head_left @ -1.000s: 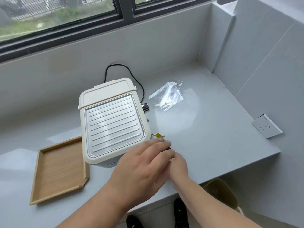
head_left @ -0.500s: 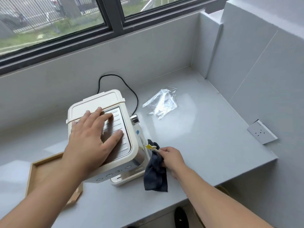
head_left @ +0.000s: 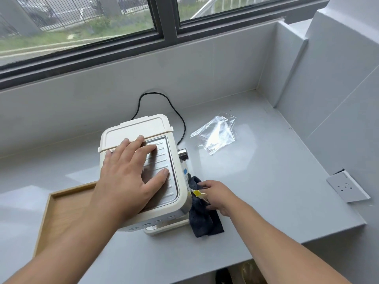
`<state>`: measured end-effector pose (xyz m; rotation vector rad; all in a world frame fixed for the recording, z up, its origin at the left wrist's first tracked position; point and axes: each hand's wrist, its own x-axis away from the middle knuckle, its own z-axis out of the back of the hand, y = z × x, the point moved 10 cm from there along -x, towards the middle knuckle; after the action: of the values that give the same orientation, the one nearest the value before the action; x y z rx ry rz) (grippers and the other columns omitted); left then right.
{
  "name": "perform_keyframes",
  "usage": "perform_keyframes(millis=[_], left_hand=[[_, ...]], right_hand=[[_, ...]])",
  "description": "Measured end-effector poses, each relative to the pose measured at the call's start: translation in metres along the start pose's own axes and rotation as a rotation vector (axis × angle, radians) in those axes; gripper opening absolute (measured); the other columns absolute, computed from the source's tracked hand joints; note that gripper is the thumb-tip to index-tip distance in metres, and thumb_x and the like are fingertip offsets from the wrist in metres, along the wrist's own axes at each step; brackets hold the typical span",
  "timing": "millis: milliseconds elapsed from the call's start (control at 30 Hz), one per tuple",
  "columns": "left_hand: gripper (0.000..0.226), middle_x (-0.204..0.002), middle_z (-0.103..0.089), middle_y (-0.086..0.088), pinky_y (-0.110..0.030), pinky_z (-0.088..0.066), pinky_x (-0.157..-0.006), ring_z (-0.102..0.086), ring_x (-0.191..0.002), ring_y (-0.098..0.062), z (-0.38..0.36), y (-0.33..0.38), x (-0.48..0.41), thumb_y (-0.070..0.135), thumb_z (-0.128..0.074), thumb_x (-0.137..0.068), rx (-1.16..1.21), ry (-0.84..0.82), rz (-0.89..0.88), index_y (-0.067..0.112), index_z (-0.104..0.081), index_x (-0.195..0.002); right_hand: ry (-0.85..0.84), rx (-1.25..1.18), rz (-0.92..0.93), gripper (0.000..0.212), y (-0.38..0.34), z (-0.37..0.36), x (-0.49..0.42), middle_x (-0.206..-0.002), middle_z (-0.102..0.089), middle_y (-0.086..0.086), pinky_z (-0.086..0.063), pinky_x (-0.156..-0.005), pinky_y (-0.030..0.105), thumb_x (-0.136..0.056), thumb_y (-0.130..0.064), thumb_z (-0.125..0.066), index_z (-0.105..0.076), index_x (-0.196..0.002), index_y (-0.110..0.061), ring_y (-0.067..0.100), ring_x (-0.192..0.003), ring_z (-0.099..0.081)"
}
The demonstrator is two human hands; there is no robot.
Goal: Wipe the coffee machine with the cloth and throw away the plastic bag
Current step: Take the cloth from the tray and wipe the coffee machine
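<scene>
The coffee machine (head_left: 143, 173) is now steadied from above by the left hand (head_left: 131, 177), laid flat and open on its ribbed top, where a second ago both hands were bunched at its front corner. The dark cloth (head_left: 203, 216), gripped by the right hand (head_left: 217, 195), has been brought against the machine's right side, so wiping is judged begun. The plastic bag (head_left: 215, 136) lies untouched on the counter (head_left: 276, 191), well apart
</scene>
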<state>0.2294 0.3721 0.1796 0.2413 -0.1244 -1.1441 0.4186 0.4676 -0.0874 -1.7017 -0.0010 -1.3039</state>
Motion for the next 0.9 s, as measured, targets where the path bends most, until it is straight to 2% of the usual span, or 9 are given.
perform_keyframes(millis=[67, 200, 333, 433, 500, 567, 633, 700, 900], left_hand=[[0.076, -0.17, -0.028, 0.012, -0.054, -0.015, -0.128, -0.013, -0.159, -0.017, 0.0, 0.0, 0.0, 0.081, -0.039, -0.085, 0.006, 0.003, 0.005, 0.042, -0.044, -0.15], [0.075, -0.169, -0.028, 0.013, -0.053, -0.016, -0.128, -0.012, -0.159, -0.015, -0.001, -0.001, -0.001, 0.081, -0.039, -0.085, 0.001, 0.004, 0.008, 0.043, -0.044, -0.15], [0.075, -0.169, -0.028, 0.015, -0.052, -0.015, -0.128, -0.011, -0.159, -0.013, 0.0, -0.001, 0.0, 0.081, -0.04, -0.084, 0.006, 0.004, 0.015, 0.043, -0.044, -0.15], [0.076, -0.17, -0.026, 0.016, -0.052, -0.015, -0.128, -0.01, -0.159, -0.012, 0.001, -0.001, 0.001, 0.081, -0.039, -0.083, 0.011, -0.001, 0.023, 0.044, -0.044, -0.149], [0.076, -0.17, -0.025, 0.017, -0.053, -0.015, -0.128, -0.009, -0.159, -0.012, 0.002, 0.0, 0.001, 0.081, -0.039, -0.083, 0.013, -0.005, 0.026, 0.045, -0.043, -0.149], [0.076, -0.17, -0.025, 0.017, -0.053, -0.016, -0.128, -0.009, -0.159, -0.012, 0.002, 0.0, 0.001, 0.082, -0.039, -0.082, 0.011, -0.006, 0.028, 0.045, -0.043, -0.149], [0.077, -0.17, -0.026, 0.017, -0.053, -0.015, -0.128, -0.009, -0.159, -0.012, 0.003, 0.0, 0.001, 0.082, -0.039, -0.082, 0.008, -0.007, 0.03, 0.045, -0.044, -0.149], [0.077, -0.17, -0.024, 0.017, -0.052, -0.014, -0.128, -0.008, -0.16, -0.012, 0.002, 0.0, 0.001, 0.082, -0.038, -0.082, 0.002, -0.012, 0.031, 0.045, -0.042, -0.149], [0.076, -0.17, -0.024, 0.017, -0.051, -0.011, -0.129, -0.007, -0.159, -0.013, 0.002, 0.0, 0.0, 0.083, -0.037, -0.083, -0.007, -0.006, 0.028, 0.046, -0.04, -0.149]], right_hand=[[0.067, -0.028, 0.013, 0.032, -0.007, 0.003, -0.01, -0.11, -0.073, 0.008, -0.058, -0.067, 0.034, -0.091, -0.012, -0.07, -0.073, -0.12, -0.024, 0.025, -0.092, -0.069], [0.151, -0.154, 0.043, 0.03, -0.024, 0.001, -0.031, -0.109, -0.075, 0.017, -0.062, -0.089, 0.051, -0.089, 0.0, -0.068, -0.077, -0.112, -0.016, 0.035, -0.1, -0.074], [0.199, -0.236, 0.076, 0.02, -0.048, 0.0, -0.046, -0.107, -0.074, 0.013, -0.062, -0.091, 0.049, -0.09, -0.004, -0.069, -0.073, -0.101, -0.02, 0.031, -0.098, -0.073], [0.231, -0.263, 0.098, 0.02, -0.072, -0.002, -0.054, -0.113, -0.072, 0.011, -0.059, -0.095, 0.044, -0.091, -0.008, -0.068, -0.07, -0.105, -0.022, 0.028, -0.105, -0.07], [0.213, -0.309, 0.102, 0.019, -0.088, -0.007, -0.059, -0.114, -0.073, 0.013, -0.058, -0.096, 0.045, -0.092, -0.007, -0.066, -0.071, -0.105, -0.02, 0.031, -0.107, -0.069], [0.173, -0.356, 0.118, 0.018, -0.105, -0.012, -0.06, -0.111, -0.074, 0.016, -0.061, -0.091, 0.047, -0.093, -0.005, -0.064, -0.071, -0.103, -0.018, 0.034, -0.103, -0.071], [0.134, -0.394, 0.145, 0.016, -0.121, -0.015, -0.057, -0.103, -0.075, 0.016, -0.062, -0.074, 0.041, -0.094, -0.003, -0.064, -0.071, -0.101, -0.016, 0.033, -0.089, -0.072], [0.098, -0.426, 0.171, 0.014, -0.135, -0.017, -0.05, -0.095, -0.075, 0.015, -0.059, -0.064, 0.037, -0.096, -0.002, -0.063, -0.07, -0.1, -0.015, 0.029, -0.076, -0.07], [0.046, -0.486, 0.227, 0.017, -0.162, -0.019, -0.021, -0.08, -0.075, 0.011, -0.056, -0.052, 0.032, -0.098, 0.001, -0.058, -0.068, -0.105, -0.01, 0.021, -0.057, -0.069]])
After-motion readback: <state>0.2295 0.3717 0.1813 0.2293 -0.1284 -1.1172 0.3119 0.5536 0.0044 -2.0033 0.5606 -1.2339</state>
